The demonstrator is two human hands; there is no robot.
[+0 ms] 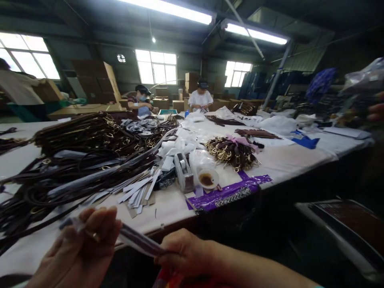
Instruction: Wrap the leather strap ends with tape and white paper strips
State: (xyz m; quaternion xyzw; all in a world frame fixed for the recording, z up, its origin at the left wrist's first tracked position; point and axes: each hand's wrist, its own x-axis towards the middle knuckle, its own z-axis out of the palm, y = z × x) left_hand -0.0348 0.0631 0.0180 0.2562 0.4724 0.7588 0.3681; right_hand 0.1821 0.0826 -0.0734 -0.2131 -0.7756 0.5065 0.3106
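Note:
A dark strap (pixel 141 239) in a thin whitish wrap stretches between my hands, just off the table's front edge. My left hand (pixel 85 244) is closed around its left end, the fingers curled toward me, with a bit of the pale wrap showing at the thumb. My right hand (pixel 184 250) pinches the strap's other end. Both hands are slightly blurred, and the wrap's material is hard to make out. Beyond them lie a fan of white paper strips (pixel 139 194), a tape dispenser (pixel 184 174) and a small dish of brown liquid (pixel 207 178).
Dark straps with metal clasps (pixel 78 134) are heaped at the left. A bundle of straps with gold clasps (pixel 232 154) sits mid-table, behind a purple plastic strip (pixel 229 193) at the edge. Two people (pixel 200 98) work across the table; another stands far left. A blue bag (pixel 305 140) lies right.

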